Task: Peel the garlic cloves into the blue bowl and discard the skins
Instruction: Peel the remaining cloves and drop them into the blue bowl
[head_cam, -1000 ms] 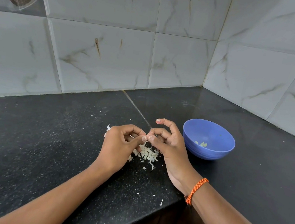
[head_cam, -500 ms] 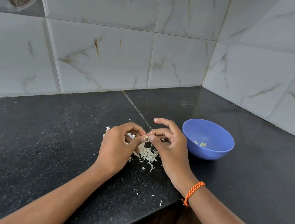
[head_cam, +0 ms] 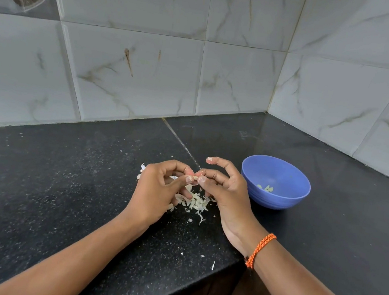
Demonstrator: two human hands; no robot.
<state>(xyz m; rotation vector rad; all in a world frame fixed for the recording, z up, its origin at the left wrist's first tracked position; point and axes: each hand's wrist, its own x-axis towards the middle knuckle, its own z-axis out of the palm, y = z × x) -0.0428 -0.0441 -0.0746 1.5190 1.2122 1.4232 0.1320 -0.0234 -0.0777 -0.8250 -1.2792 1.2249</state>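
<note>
My left hand (head_cam: 156, 191) and my right hand (head_cam: 226, 190) meet fingertip to fingertip above the black counter, both pinching one small pale garlic clove (head_cam: 195, 177). Most of the clove is hidden by the fingers. Under the hands lies a pile of whitish garlic skins (head_cam: 194, 202). The blue bowl (head_cam: 280, 202) stands just right of my right hand, with a few peeled cloves (head_cam: 265, 188) at its bottom.
The black stone counter (head_cam: 62, 180) runs into a tiled corner at the back. Its front edge cuts in between my forearms, with stray skin flakes (head_cam: 212, 265) close to it. An orange cord bracelet (head_cam: 259, 249) circles my right wrist.
Both hands have stayed over the skin pile, working the clove; the fingertips shifted only slightly. The bowl has not moved.
</note>
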